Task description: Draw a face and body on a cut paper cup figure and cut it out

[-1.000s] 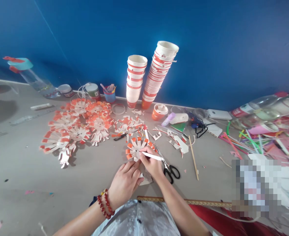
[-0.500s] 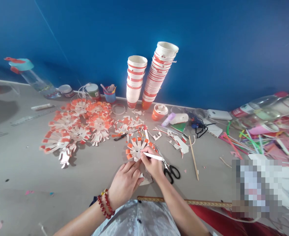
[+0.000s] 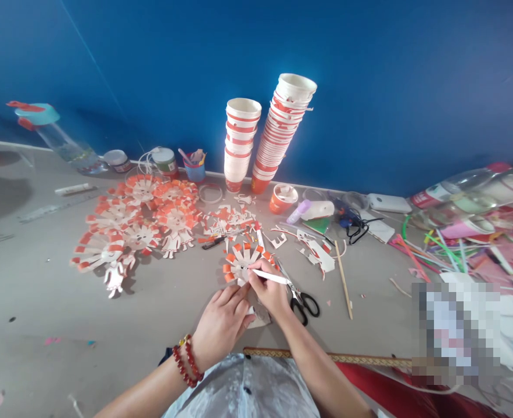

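Note:
My right hand (image 3: 272, 295) grips a white pen (image 3: 270, 276), its tip over the middle of a cut paper cup (image 3: 241, 255) spread out like a flower, with white strips and curled orange ends. Close beside it, my left hand (image 3: 223, 318) has its fingertips at the near edge of that cup. A small white piece (image 3: 251, 311) shows between the left thumb and fingers; its kind is unclear. Under the hands lies a pale flat scrap (image 3: 261, 318), partly hidden. Black-handled scissors (image 3: 305, 306) rest on the table just right of my right hand.
Several finished cup flowers (image 3: 143, 217) are heaped at left. Two tall stacks of paper cups (image 3: 243, 145) stand by the blue wall. Paper scraps (image 3: 232, 219), a wooden stick (image 3: 344, 278) and a glue gun (image 3: 354, 223) lie around. Bottles (image 3: 461, 186) and craft bits crowd the right.
The right hand and pen have shifted very slightly left over the cup flower. Everything else looks the same.

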Tool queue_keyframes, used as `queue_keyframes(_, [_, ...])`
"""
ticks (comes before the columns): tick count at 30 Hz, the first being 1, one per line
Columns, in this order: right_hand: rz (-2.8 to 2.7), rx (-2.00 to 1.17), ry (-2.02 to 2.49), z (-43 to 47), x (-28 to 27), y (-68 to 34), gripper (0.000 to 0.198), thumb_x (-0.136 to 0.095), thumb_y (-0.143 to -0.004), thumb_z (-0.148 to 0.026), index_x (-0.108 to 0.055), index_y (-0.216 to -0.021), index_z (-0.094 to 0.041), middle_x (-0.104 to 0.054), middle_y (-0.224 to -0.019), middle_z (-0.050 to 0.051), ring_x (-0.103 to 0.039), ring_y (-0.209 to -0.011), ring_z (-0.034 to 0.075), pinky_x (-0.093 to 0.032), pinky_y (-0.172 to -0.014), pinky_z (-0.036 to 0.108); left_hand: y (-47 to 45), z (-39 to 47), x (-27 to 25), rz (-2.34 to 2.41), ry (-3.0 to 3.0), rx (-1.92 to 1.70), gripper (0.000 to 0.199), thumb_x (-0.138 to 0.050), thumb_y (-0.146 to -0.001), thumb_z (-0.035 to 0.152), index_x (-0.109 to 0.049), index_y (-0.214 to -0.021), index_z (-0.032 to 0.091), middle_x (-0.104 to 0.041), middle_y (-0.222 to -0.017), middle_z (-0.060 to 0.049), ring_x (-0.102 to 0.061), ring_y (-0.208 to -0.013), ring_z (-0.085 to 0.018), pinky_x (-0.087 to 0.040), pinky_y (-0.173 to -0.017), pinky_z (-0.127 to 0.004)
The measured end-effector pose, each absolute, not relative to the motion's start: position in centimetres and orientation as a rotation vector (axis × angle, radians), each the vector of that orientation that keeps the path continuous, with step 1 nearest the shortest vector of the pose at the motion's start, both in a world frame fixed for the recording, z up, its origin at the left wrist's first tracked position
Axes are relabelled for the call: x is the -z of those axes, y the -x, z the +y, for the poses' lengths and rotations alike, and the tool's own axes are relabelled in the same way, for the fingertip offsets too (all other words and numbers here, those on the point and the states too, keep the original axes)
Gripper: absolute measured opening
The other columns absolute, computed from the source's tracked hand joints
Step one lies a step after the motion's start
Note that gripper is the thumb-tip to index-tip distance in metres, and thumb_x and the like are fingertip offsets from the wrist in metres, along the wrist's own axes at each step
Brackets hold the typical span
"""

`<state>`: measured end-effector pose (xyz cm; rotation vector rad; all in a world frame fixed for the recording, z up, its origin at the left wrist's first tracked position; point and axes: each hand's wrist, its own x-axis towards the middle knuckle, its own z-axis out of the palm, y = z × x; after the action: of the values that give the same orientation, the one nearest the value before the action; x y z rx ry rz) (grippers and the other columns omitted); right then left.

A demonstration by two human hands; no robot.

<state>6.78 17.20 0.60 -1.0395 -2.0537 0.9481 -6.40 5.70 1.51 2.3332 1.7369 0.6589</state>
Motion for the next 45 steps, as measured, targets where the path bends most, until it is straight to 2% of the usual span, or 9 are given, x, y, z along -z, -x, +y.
queue_keyframes(26, [-1.996, -0.964, 1.048, 17.2, -0.5, -6.9, 0.012, -0.053, -0.093, -0.028, -0.058, -0.084, -0.023, -0.062, -0.069, -0.001, -0.056, -0.058, 0.016, -0.043, -0.055, 0.025, 6.3, 5.7, -1.7, 1.746, -2.309, -0.617, 0.011, -0.056, -0.096, 0.025, -0.062, -0.095, 0.017, -0.061, -0.140, -0.011, -0.059, -0.116, -0.030, -0.054, -0.092, -0.047])
queue_keyframes(37, [-1.571, -1.175, 0.997, 16.6, -0.5, -7.3, 0.010, -0.055, -0.093, -0.031, -0.058, -0.091, -0.022, -0.061, -0.067, -0.002, -0.058, -0.058, 0.016, -0.048, -0.056, 0.026, 6.3, 5.8, -1.8, 1.744, -2.338, -0.616, 0.011, -0.057, -0.096, 0.024, -0.062, -0.099, 0.015, -0.059, -0.142, -0.013, -0.060, -0.115, -0.030, -0.054, -0.089, -0.046])
queue_keyframes(45, [-1.597, -1.210, 1.033, 16.1, -1.2, -8.6, 0.010, -0.055, -0.092, -0.031, -0.057, -0.093, -0.021, -0.063, -0.067, -0.001, -0.058, -0.054, 0.014, -0.044, -0.049, 0.024, 6.3, 5.6, -1.5, 1.759, -2.334, -0.679, 0.012, -0.054, -0.098, 0.025, -0.063, -0.100, 0.017, -0.060, -0.141, -0.012, -0.059, -0.117, -0.028, -0.054, -0.090, -0.046])
